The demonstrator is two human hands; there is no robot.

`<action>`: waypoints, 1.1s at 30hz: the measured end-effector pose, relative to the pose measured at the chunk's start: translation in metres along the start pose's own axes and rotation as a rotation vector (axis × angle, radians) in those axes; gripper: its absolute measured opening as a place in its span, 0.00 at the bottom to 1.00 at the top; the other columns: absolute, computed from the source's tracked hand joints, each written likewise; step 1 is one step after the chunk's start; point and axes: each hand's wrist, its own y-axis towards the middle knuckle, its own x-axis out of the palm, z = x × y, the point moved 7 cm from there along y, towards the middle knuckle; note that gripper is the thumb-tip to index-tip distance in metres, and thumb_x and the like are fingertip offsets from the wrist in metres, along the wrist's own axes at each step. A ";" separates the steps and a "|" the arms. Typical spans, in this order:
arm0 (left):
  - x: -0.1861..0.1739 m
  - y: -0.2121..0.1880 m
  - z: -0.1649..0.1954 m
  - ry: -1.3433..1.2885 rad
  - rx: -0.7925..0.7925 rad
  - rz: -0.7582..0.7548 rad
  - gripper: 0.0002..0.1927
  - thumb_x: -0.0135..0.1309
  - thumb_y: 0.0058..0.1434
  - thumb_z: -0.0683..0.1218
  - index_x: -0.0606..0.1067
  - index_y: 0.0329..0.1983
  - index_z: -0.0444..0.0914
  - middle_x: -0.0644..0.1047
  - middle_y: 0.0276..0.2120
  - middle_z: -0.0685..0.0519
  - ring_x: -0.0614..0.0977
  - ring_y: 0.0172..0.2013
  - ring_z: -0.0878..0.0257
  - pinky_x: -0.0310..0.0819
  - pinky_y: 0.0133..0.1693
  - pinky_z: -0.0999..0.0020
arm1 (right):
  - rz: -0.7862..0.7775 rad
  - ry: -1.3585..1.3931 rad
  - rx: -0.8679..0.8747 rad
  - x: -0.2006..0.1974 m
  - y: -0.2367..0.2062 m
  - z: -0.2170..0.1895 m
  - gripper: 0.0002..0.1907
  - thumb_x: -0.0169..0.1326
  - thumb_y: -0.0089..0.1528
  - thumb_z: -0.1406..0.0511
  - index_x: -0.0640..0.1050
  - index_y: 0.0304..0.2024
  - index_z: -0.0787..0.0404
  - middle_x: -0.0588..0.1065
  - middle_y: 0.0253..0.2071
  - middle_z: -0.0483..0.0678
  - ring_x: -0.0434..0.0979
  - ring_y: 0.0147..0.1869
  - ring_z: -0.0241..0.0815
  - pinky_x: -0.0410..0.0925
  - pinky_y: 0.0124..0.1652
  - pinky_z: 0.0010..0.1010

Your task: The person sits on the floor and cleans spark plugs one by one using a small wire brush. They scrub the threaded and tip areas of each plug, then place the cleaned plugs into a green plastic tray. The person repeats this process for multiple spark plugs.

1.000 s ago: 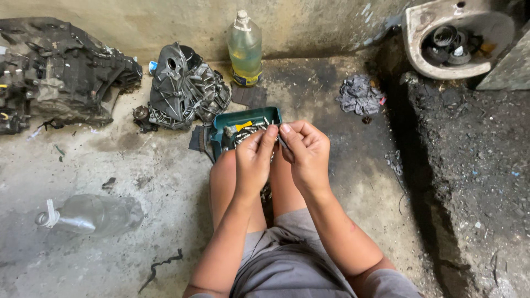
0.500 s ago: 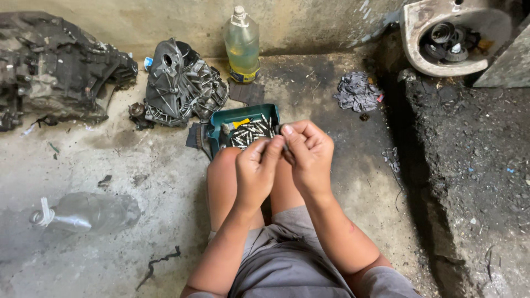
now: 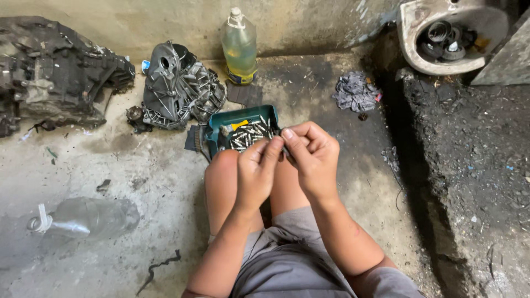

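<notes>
Now your left hand [image 3: 258, 171] and right hand [image 3: 310, 157] meet, fingers pinched shut over green tray [image 3: 218, 126]; held item hidden, spills drop into bolts [image 3: 249, 134].

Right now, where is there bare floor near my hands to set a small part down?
Bare concrete lies left of your knees, between the green tray and the lying clear bottle. A dark patch right of the tray, below the grey rag, is also free. It is crowded ahead: gearbox housing, upright bottle. Both the left hand and right hand are together above the tray.

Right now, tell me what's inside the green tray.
The green tray holds a heap of small metal bolts and a yellow piece; its near edge is hidden behind the hands.
</notes>
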 end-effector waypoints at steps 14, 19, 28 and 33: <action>0.011 -0.001 0.018 0.078 0.050 0.002 0.13 0.53 0.72 0.47 0.76 0.36 0.32 0.72 0.25 0.60 0.68 0.28 0.75 0.63 0.29 0.77 | -0.029 0.061 0.077 -0.009 0.000 -0.001 0.06 0.55 0.69 0.70 0.77 0.38 0.68 0.72 0.26 0.41 0.60 0.24 0.24 0.52 0.24 0.20; 0.004 -0.001 0.008 0.063 -0.012 0.024 0.16 0.53 0.75 0.47 0.75 0.33 0.32 0.70 0.25 0.60 0.68 0.29 0.74 0.63 0.31 0.77 | -0.033 0.108 0.114 -0.006 -0.001 -0.001 0.06 0.55 0.69 0.70 0.77 0.38 0.68 0.72 0.25 0.42 0.60 0.23 0.24 0.52 0.23 0.20; 0.002 0.004 0.005 -0.021 0.010 -0.022 0.15 0.53 0.73 0.48 0.76 0.34 0.33 0.75 0.28 0.58 0.72 0.31 0.73 0.66 0.34 0.77 | -0.065 0.088 0.087 -0.001 0.005 -0.002 0.06 0.55 0.69 0.70 0.77 0.38 0.69 0.74 0.25 0.44 0.61 0.23 0.25 0.52 0.23 0.19; -0.001 0.004 0.006 -0.086 -0.040 0.041 0.16 0.51 0.73 0.48 0.78 0.35 0.33 0.76 0.27 0.60 0.72 0.29 0.74 0.66 0.32 0.77 | -0.075 0.081 0.119 0.000 0.004 -0.004 0.06 0.54 0.69 0.70 0.77 0.38 0.69 0.75 0.26 0.45 0.59 0.22 0.24 0.52 0.23 0.19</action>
